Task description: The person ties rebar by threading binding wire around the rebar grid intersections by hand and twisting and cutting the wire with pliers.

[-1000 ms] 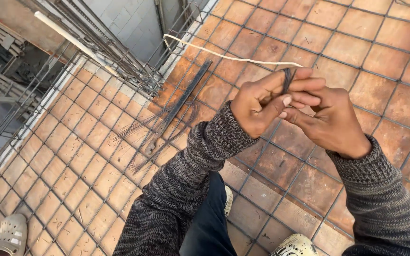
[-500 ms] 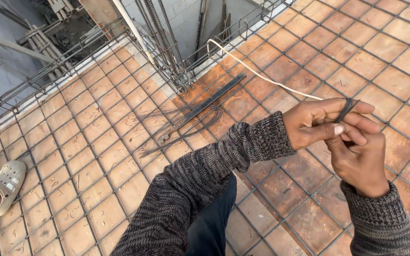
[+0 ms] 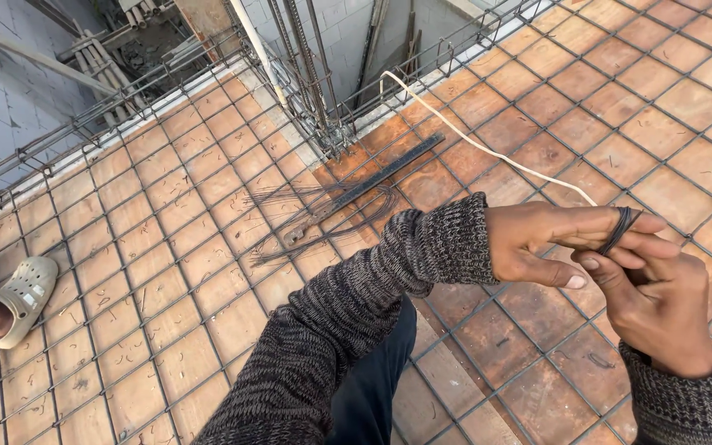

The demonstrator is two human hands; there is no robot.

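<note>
Right hand (image 3: 661, 309) nearest, fingers curled, thumb and forefinger pinching a dark loop of tie wire (image 3: 620, 229). Left hand (image 3: 566, 243) just above it, fingers extended and pressed together, the wire wound round them, thumb tucked under. Both held over the rebar mesh (image 3: 166, 272) on orange formwork panels. Further out, a loose bundle of wire (image 3: 323, 218) lies beside a flat steel bar (image 3: 389, 169). A pale cord (image 3: 471, 140) trails toward the slab's far edge. Sandalled foot (image 3: 22, 301) at the left edge
</note>
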